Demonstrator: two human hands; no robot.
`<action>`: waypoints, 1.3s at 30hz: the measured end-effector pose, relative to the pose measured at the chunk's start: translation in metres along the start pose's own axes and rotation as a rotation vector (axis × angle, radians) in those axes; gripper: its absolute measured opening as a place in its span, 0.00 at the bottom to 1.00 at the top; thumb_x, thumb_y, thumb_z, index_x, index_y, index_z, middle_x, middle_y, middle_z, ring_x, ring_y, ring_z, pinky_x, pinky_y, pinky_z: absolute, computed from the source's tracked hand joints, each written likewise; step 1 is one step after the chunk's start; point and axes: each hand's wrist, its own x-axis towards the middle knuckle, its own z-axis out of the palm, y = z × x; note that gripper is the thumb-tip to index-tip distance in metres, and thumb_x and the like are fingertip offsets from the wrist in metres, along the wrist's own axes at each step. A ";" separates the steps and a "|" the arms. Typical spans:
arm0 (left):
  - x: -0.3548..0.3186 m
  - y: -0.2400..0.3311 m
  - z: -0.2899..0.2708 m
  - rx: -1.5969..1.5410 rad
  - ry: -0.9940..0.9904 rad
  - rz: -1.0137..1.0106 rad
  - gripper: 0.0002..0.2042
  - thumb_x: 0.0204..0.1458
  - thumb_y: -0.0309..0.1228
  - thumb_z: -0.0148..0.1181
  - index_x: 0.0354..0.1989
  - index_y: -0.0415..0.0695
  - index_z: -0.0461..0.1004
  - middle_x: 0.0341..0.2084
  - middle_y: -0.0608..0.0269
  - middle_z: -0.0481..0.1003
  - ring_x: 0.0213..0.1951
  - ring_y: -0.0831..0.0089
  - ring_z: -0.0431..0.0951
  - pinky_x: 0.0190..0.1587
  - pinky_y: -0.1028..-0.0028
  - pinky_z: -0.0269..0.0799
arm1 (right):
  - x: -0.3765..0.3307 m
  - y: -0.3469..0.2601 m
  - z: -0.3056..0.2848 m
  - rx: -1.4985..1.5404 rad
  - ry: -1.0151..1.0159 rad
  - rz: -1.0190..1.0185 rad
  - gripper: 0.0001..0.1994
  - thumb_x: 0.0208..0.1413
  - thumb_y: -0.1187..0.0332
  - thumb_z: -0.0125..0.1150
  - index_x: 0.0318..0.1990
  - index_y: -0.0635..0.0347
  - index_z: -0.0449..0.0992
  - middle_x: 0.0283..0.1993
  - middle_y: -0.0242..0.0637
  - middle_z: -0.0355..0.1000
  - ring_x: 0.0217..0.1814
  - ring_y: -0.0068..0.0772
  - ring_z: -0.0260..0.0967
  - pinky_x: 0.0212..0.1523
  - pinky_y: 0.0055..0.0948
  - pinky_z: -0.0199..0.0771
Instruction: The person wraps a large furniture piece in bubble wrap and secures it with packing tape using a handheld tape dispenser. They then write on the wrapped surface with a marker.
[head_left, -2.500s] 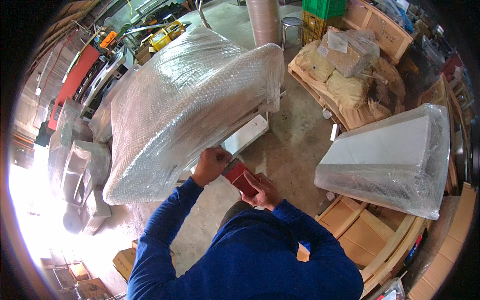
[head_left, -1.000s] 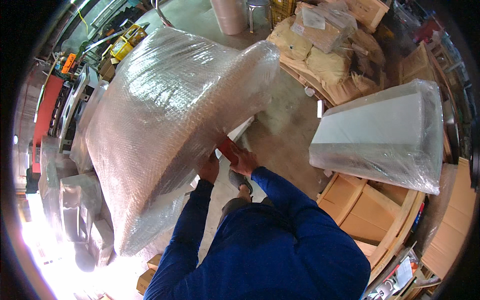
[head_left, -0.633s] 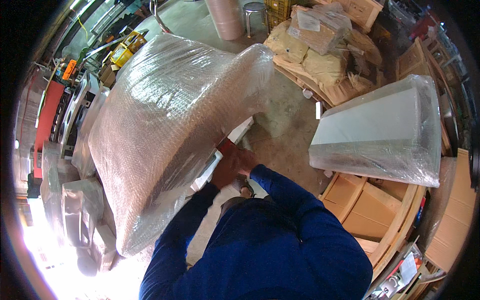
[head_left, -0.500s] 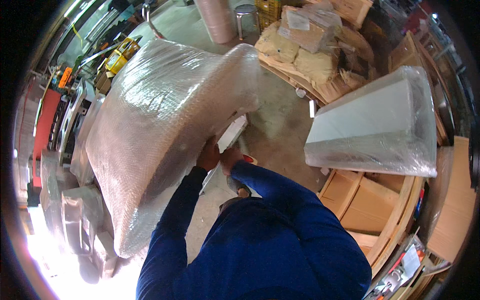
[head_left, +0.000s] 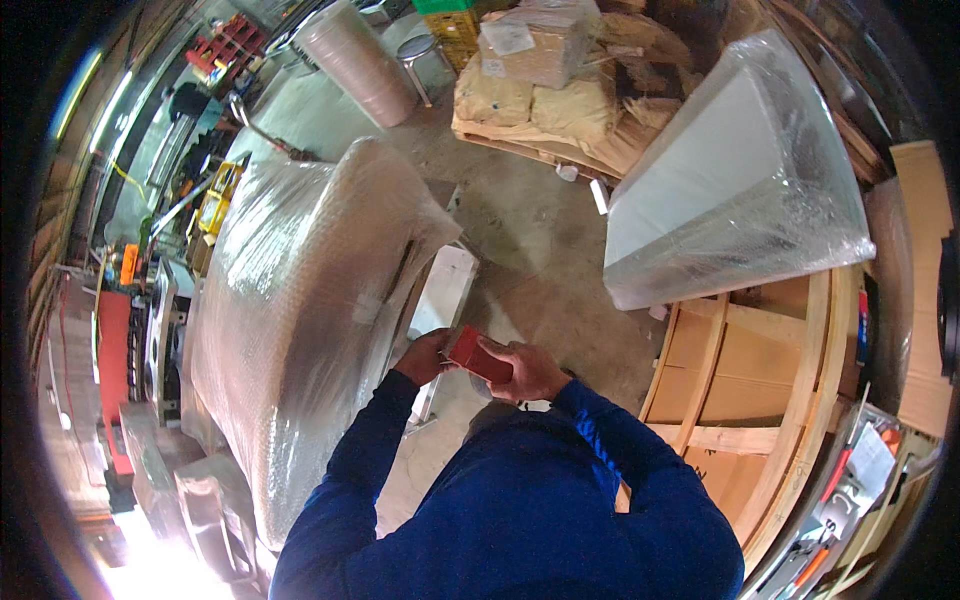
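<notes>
Through the head camera I look down on two bare hands working in front of a dark blue top (head_left: 540, 500). The right hand (head_left: 538, 373) is clamped on a red block-shaped object (head_left: 482, 358), its thumb lying along the top and its fingers wrapped below. The left hand (head_left: 424, 356) sits at the object's left end with its fingers curled inward; I cannot tell from here whether they pinch anything or merely rest against that end. The red object itself is up in front of the body, between the two hands — just right of a pale, flat-sided beam (head_left: 446, 285) that shows under the big load.

That load, a bulky thing in bubble wrap (head_left: 295, 270), fills my left side, its film shiny and creased. To my right, a wrapped pale panel (head_left: 715, 190) leans at a slant above a wooden crate (head_left: 707, 370) with cardboard inside. Farther off, tan sacks (head_left: 575, 110) lie on a pallet with a film-covered carton (head_left: 540, 50) on top, and a small white block (head_left: 600, 197) is on the concrete floor (head_left: 530, 255) nearby. At the top I make out a tall roll of wrap (head_left: 355, 65) and a round metal stool (head_left: 417, 48) — side by side, well apart from the hands.
</notes>
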 end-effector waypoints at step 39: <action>0.231 0.102 -0.010 0.445 -0.326 -0.361 0.10 0.55 0.31 0.57 0.40 0.40 0.80 0.29 0.62 0.80 0.34 0.76 0.79 0.35 0.74 0.76 | 0.019 0.037 0.036 0.182 0.840 0.371 0.37 0.44 0.64 0.72 0.66 0.53 0.67 0.50 0.53 0.76 0.47 0.47 0.78 0.47 0.38 0.77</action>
